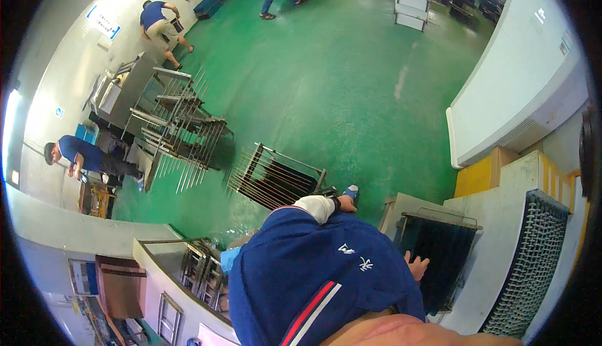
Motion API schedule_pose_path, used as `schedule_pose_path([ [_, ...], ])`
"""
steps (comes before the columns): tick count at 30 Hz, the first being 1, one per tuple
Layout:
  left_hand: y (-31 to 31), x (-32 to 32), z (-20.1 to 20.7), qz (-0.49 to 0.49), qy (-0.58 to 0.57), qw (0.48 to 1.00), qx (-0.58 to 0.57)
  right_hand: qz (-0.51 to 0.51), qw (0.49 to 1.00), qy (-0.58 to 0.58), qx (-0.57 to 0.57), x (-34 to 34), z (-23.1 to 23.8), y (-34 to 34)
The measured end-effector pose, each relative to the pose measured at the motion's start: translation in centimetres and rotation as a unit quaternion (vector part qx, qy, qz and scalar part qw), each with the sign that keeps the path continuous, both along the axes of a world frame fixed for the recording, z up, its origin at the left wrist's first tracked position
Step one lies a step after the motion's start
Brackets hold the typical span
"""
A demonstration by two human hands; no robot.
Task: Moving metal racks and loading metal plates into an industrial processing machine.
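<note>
My left hand (347,203), with a dark band at the wrist and a white sleeve above it, hangs low in the middle, beside what looks like a blue and white shoe tip (352,191). Its fingers are too small and partly hidden to read. Just left of it, a metal rack (276,176) with many thin rods and a black panel inside stands on the floor. On the right, my right hand (417,266) has its fingers apart at the near side of a black-fronted rack (439,245) with a metal frame. It seems to touch the dark surface.
Several rod racks (179,123) cluster on the green floor (326,82) at left. Two people (163,23) work along the left wall; another walks at the back. A large white cabinet (520,70), yellow boxes (483,170) and a mesh panel (530,264) line the right.
</note>
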State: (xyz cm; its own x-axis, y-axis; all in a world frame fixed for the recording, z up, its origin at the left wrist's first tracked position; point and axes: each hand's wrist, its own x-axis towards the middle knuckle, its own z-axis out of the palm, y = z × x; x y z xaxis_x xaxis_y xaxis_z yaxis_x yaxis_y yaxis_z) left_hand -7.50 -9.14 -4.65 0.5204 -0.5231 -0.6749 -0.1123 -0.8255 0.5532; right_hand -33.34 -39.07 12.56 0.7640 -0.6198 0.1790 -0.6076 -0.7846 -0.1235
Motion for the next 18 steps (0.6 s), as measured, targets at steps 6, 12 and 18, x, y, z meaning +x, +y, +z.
schedule_pose_path([
  [6, -0.2, -0.3, 1.8, 0.019, 0.005, 1.000, -0.010, -0.005, 0.998, 0.002, 0.064, 0.1, 1.0, 0.1],
  [12, -0.3, -0.4, 2.2, 0.023, -0.006, 1.000, -0.002, -0.003, 0.998, 0.012, 0.070, 0.1, 1.0, -0.2],
  [18, -0.2, -0.1, 2.0, 0.016, 0.011, 1.000, -0.017, -0.032, 0.996, 0.015, 0.076, 0.3, 0.9, 0.1],
])
